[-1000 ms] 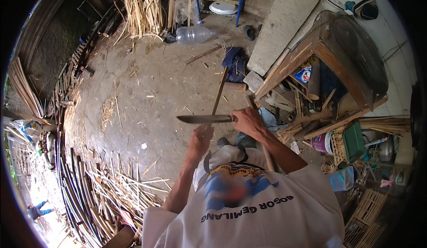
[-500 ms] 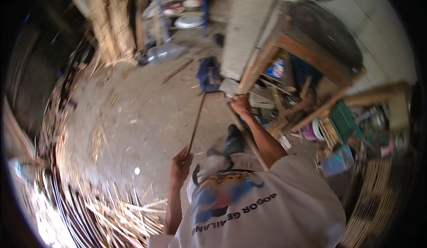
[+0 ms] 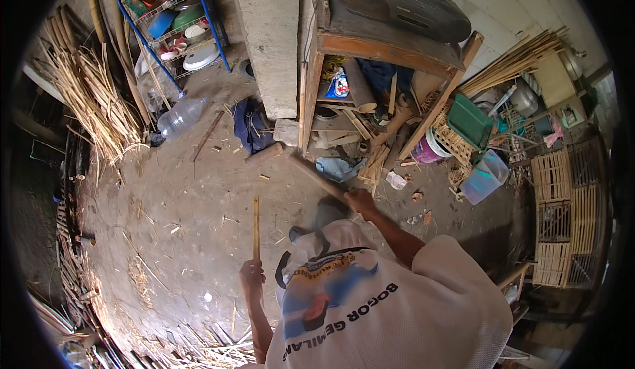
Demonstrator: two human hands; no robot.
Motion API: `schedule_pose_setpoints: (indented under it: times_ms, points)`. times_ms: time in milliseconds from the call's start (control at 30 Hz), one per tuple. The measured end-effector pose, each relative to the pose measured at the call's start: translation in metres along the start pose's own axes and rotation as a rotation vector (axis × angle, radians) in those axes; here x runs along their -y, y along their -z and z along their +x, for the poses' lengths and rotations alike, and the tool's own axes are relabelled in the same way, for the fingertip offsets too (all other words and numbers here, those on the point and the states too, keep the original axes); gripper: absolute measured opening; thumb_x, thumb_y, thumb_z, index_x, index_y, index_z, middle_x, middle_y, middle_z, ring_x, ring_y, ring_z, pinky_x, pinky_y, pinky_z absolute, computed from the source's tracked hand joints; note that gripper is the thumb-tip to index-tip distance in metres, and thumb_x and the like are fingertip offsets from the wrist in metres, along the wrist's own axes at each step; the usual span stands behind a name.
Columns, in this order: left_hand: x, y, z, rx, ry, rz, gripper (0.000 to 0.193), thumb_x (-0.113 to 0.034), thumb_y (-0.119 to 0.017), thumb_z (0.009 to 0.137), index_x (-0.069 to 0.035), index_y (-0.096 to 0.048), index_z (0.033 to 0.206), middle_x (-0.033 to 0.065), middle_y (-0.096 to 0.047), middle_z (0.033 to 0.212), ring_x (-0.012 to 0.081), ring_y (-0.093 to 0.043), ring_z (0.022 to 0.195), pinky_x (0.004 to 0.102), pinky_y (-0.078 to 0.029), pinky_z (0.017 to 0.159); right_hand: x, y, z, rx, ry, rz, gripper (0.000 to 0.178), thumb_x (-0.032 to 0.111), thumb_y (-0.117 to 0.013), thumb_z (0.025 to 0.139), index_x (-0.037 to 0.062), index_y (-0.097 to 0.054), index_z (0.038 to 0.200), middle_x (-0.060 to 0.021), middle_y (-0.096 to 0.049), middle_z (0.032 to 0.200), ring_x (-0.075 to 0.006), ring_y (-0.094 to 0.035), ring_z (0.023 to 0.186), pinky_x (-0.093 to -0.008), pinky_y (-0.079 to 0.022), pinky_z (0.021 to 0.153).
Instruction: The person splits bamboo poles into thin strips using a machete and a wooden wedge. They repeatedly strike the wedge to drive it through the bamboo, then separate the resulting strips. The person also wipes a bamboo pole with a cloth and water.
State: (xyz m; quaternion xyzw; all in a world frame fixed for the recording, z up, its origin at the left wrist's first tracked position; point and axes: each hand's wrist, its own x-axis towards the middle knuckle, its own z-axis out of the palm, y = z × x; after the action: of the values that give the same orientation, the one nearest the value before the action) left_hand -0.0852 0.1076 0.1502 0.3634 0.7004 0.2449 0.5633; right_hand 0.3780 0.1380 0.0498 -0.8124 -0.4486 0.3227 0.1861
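My left hand (image 3: pixel 251 278), low in the middle of the view, is closed around a narrow bamboo strip (image 3: pixel 256 227) that points away from me above the floor. Farther right, my right hand (image 3: pixel 359 201) grips a thick brown wooden stick (image 3: pixel 317 174). That stick slants up and left from my fist, its far end close to a short wood block (image 3: pixel 264 153) on the floor. The two held pieces are apart. My shirt lies below, and a dark shoe shows dimly beside the right hand.
A wooden stand (image 3: pixel 383 48) bearing a radio cassette player (image 3: pixel 400 5) is ahead right, by a concrete pillar (image 3: pixel 268 45). A dish rack (image 3: pixel 175 25) and bamboo bundle (image 3: pixel 99 91) stand far left. A green basket (image 3: pixel 469 122) and clear bin (image 3: pixel 485 177) sit right.
My right hand has come nearer, and its stick now points up-left rather than trailing back toward my body. The left hand has lowered slightly, its strip now near upright. The view has turned rightward.
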Motion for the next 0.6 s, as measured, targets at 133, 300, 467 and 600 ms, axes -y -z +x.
schedule_pose_setpoints:
  times_ms: [133, 300, 467, 600]
  points:
    - [-0.009, -0.019, 0.005, -0.005, 0.037, -0.055, 0.022, -0.021, -0.061, 0.098, 0.001, -0.062, 0.103, 0.0050, -0.060, 0.067, 0.0086, -0.049, 0.042, 0.0243, -0.035, 0.035, -0.015, 0.017, 0.040, -0.328, -0.294, 0.234, 0.038, 0.035, -0.067, 0.083, -0.0023, -0.063, 0.089, -0.0171, -0.067, 0.079, -0.0303, -0.066, 0.070, -0.0435, -0.049, 0.064]
    - [-0.026, -0.064, 0.020, -0.009, 0.093, -0.097, 0.020, -0.020, -0.064, 0.097, -0.001, -0.061, 0.102, 0.0049, -0.059, 0.067, 0.0081, -0.048, 0.042, 0.0233, -0.034, 0.035, 0.041, 0.091, 0.065, -0.462, -0.147, 0.301, 0.041, 0.034, -0.064, 0.084, -0.0044, -0.063, 0.098, -0.0222, -0.067, 0.083, -0.0396, -0.066, 0.083, -0.0477, -0.049, 0.074]
    - [-0.058, -0.127, 0.021, 0.024, 0.043, -0.076, 0.021, -0.021, -0.064, 0.097, -0.002, -0.061, 0.104, 0.0045, -0.058, 0.069, 0.0068, -0.047, 0.045, 0.0232, -0.034, 0.039, 0.052, 0.136, 0.139, -0.410, 0.004, 0.313, 0.042, 0.030, -0.066, 0.084, -0.0048, -0.062, 0.106, -0.0230, -0.066, 0.085, -0.0393, -0.065, 0.083, -0.0465, -0.050, 0.074]
    - [-0.087, -0.169, 0.005, 0.008, 0.034, -0.068, 0.023, -0.019, -0.068, 0.094, -0.001, -0.060, 0.105, 0.0024, -0.059, 0.070, 0.0061, -0.046, 0.046, 0.0229, -0.035, 0.040, 0.058, 0.158, 0.214, -0.505, 0.217, 0.211, 0.039, 0.027, -0.066, 0.083, -0.0032, -0.063, 0.107, -0.0247, -0.066, 0.084, -0.0425, -0.066, 0.085, -0.0479, -0.052, 0.077]
